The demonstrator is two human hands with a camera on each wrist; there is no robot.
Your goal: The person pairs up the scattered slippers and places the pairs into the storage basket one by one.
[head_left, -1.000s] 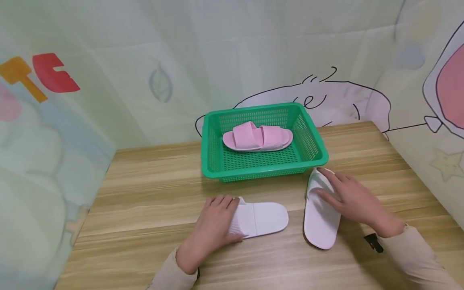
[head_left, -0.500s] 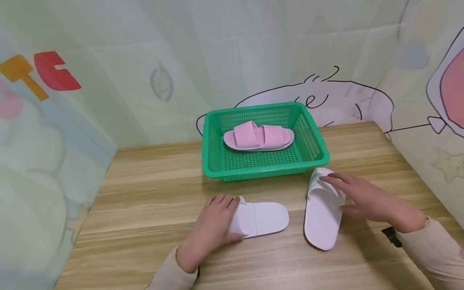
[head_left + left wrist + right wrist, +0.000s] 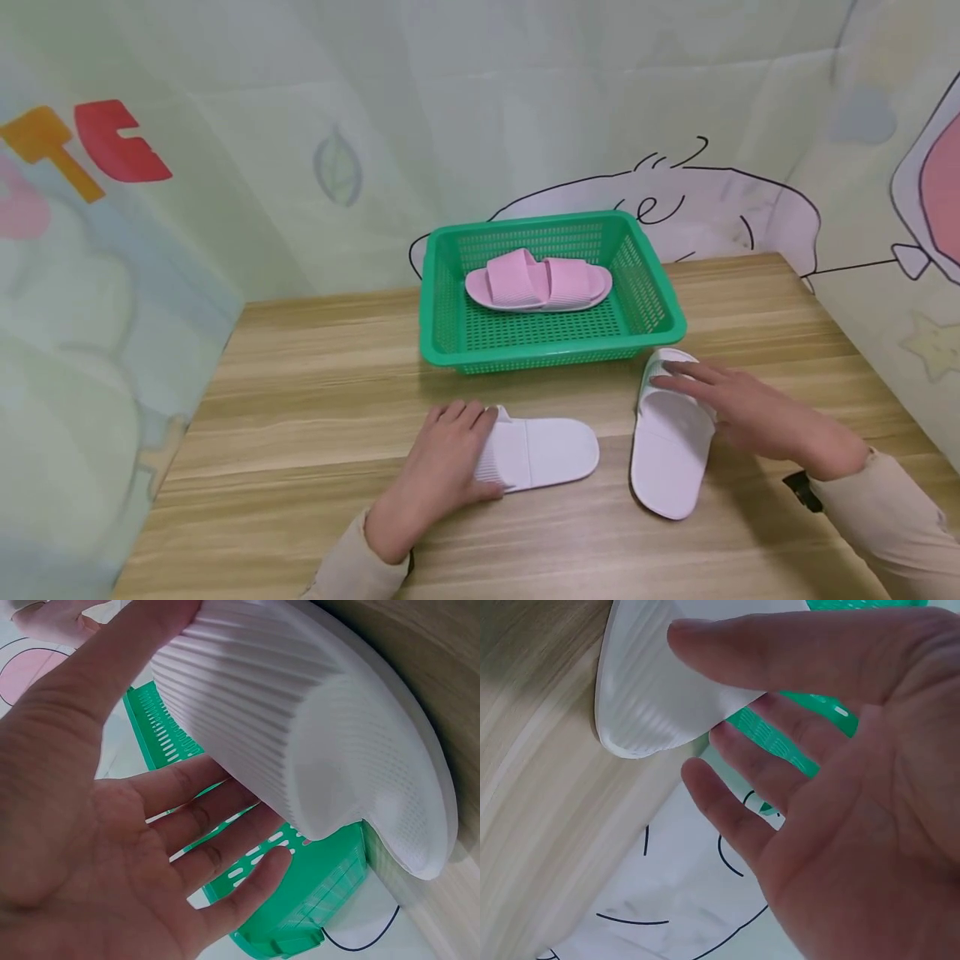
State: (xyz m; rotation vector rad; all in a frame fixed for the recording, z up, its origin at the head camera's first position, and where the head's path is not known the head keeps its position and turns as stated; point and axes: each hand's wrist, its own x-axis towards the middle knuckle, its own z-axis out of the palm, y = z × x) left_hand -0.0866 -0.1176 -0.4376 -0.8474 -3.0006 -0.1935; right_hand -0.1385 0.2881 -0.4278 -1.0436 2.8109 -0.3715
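Observation:
Two white slippers lie on the wooden table in the head view. My left hand spans the ribbed strap of the left slipper, thumb on the near side and fingers on the far side. In the left wrist view its thumb meets the ribbed strap and the fingers reach along the other edge. My right hand is over the strap end of the right slipper, fingers loosely extended across it. In the right wrist view the thumb lies in front of that slipper; firm contact is hard to tell.
A green plastic basket stands behind the slippers, near the patterned back sheet. Inside it lies a pink slipper or a stacked pair. The right slipper's toe end is close to the basket's front right corner. Bare wood extends left of the basket.
My right hand drew back to the right off the right slipper's strap, then came slightly left over it again. My left hand and both white slippers stay in place.

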